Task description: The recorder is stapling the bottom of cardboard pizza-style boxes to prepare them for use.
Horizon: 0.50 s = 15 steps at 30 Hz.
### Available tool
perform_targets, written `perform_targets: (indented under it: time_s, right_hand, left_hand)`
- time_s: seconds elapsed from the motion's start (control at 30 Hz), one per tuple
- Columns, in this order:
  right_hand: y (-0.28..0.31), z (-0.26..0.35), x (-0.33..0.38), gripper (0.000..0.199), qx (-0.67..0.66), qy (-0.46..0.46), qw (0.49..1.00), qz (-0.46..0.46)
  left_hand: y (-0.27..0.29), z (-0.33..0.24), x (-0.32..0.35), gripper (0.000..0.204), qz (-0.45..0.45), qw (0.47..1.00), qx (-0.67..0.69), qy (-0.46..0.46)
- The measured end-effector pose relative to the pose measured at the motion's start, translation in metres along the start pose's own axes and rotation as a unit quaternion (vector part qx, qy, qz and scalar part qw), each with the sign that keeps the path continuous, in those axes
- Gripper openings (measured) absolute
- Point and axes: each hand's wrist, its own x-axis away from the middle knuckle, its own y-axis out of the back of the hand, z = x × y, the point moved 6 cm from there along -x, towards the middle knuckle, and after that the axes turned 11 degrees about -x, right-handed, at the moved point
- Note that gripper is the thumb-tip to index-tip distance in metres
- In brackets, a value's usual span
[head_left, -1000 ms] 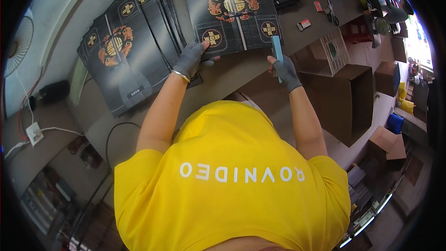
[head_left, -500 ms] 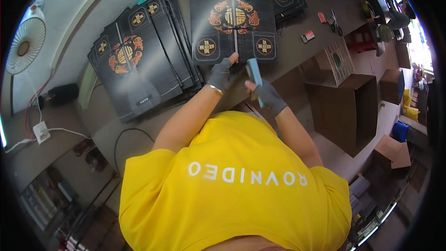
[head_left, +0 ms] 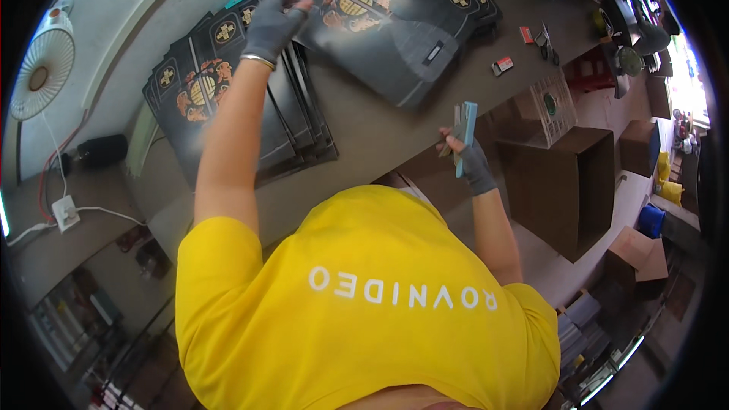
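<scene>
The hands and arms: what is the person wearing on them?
Both the left hand and the right hand wear grey gloves that leave the fingertips bare. A thin metal bangle circles the left wrist. The forearms are uncovered below the short sleeves of a yellow T-shirt.

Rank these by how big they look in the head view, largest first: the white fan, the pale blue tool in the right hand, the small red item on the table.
1. White fan, though the fisheye rim distorts it.
2. Pale blue tool.
3. Small red item.
</scene>
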Motion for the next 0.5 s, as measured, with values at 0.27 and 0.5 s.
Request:
perform_targets:
  time_s: [0.27, 0.5]
  right_hand:
    - [-0.024, -0.005, 0.007, 0.042, 0.245, -0.057, 0.966, 0.064]
    - [-0.085, -0.025, 0.008, 0.049, 0.289, -0.076, 0.944, 0.141]
  left_hand:
    - [-0.085, -0.032, 0.193, 0.059, 0.425, 0.844, 0.128, 0.302]
    - [-0.114, -0.044, 0.233, 0.045, 0.279, 0.768, 0.396, 0.419]
